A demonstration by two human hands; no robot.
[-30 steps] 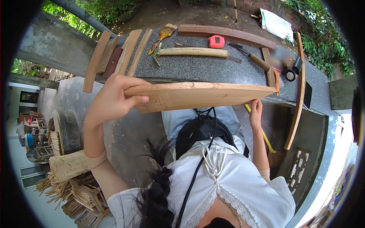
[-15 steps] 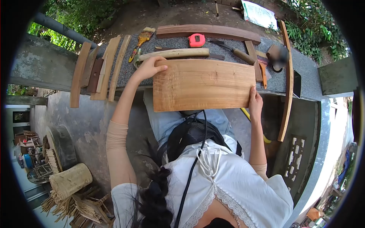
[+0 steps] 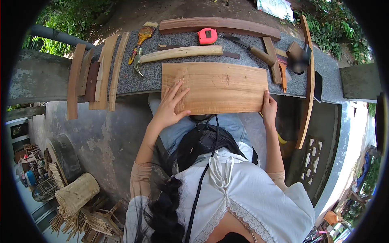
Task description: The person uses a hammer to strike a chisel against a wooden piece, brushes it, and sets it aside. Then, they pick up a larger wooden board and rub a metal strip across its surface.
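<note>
A wide, flat wooden board (image 3: 221, 87) lies over the near edge of the stone slab, in front of my lap. Its face shows faint pencil-like marks. My left hand (image 3: 172, 103) rests flat on the board's left part, fingers spread. At the right edge, my right hand (image 3: 269, 108) grips the board, thumb on top and the other fingers partly hidden beneath. Just beyond the board is a claw hammer (image 3: 182, 53) with a pale wooden handle, its head to the left. A thin dark metal strip (image 3: 231, 55) lies partly under that handle.
Several wood strips (image 3: 106, 69) lie at the left of the granite slab (image 3: 152, 77). Beyond the hammer are a paintbrush (image 3: 142, 38), red tape measure (image 3: 207, 36) and long dark wood piece (image 3: 219, 26). A wooden-handled knife (image 3: 259, 54) and long curved strip (image 3: 310, 81) lie right.
My left hand has moved from the board's upper left corner down onto its face, fingers spreading. The hammer's head now shows. My right hand still holds the right edge.
</note>
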